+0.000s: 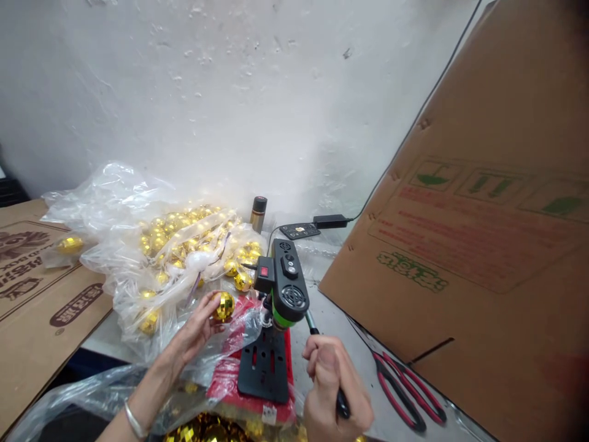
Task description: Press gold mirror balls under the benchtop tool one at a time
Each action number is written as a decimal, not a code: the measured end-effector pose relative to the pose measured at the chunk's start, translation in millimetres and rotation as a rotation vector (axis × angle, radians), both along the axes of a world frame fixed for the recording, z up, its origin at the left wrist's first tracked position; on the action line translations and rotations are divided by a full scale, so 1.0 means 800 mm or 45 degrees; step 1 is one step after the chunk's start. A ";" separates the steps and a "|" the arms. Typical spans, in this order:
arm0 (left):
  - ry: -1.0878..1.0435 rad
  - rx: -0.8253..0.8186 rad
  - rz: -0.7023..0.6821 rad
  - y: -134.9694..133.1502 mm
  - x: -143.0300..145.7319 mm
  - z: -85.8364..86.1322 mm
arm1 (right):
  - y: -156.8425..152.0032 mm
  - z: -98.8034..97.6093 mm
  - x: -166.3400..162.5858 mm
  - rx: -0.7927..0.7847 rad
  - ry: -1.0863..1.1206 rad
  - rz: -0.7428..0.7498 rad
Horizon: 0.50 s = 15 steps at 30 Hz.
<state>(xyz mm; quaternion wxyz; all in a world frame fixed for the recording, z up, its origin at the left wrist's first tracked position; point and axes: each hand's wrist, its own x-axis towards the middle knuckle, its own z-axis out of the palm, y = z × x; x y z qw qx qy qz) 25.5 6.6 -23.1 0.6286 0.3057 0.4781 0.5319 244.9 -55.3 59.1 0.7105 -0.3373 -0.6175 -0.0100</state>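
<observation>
My left hand [196, 334] pinches a small gold mirror ball [224, 306] between its fingertips, just left of a little black bench drill [285, 285] with a green collar and a red switch. The drill stands on a black slotted base plate [265, 365]. My right hand [335, 383] is closed round the drill's lever handle [343, 405], low and to the right of the machine. A clear plastic bag [151, 245] full of several gold mirror balls lies behind my left hand.
A big brown cardboard box [483, 245] leans at the right. Red-handled scissors [405, 393] lie before it. Flat printed cardboard [32, 288] lies at the left. A small dark bottle [258, 213], a controller and a power adapter [330, 221] sit by the white wall. More gold balls [202, 430] lie at the bottom edge.
</observation>
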 end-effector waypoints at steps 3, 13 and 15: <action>-0.079 -0.001 -0.008 -0.009 0.037 -0.018 | 0.000 0.002 0.002 -0.005 -0.021 0.008; 0.645 0.428 0.157 -0.050 0.114 -0.099 | -0.002 0.012 0.010 -0.030 -0.125 0.031; 0.757 0.451 0.142 -0.053 0.114 -0.110 | -0.004 0.012 0.011 -0.034 -0.147 0.025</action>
